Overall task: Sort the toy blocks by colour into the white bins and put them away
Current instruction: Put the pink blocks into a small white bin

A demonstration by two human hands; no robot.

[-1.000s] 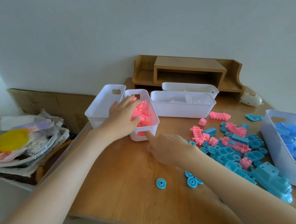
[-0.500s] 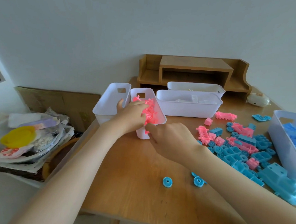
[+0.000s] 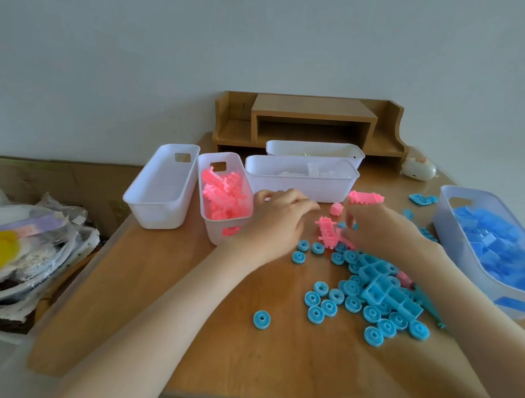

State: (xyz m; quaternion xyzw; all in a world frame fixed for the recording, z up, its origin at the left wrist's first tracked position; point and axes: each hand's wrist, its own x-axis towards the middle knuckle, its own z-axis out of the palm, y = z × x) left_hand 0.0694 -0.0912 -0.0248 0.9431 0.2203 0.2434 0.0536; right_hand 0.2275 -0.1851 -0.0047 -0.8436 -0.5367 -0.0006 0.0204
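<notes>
Sorting pink from blue is the step now. On the table (image 3: 186,317), the blue bin (image 3: 445,222) sits far right and the pink bin (image 3: 222,228) sits left of the pile. The left hand (image 3: 280,220) hangs loose, holding nothing, just beside the pink bin. The right hand (image 3: 382,232) curls over a pink block (image 3: 325,230); whether it pinches, I cannot tell. Next, I think, it must pinch that block and drop it in the pink bin.

My wooden desk (image 3: 155,315) meets a plain pale wall (image 3: 171,55) — its wooden shelf riser (image 3: 312,109) at the back, cardboard (image 3: 72,178) leaning to my left.
</notes>
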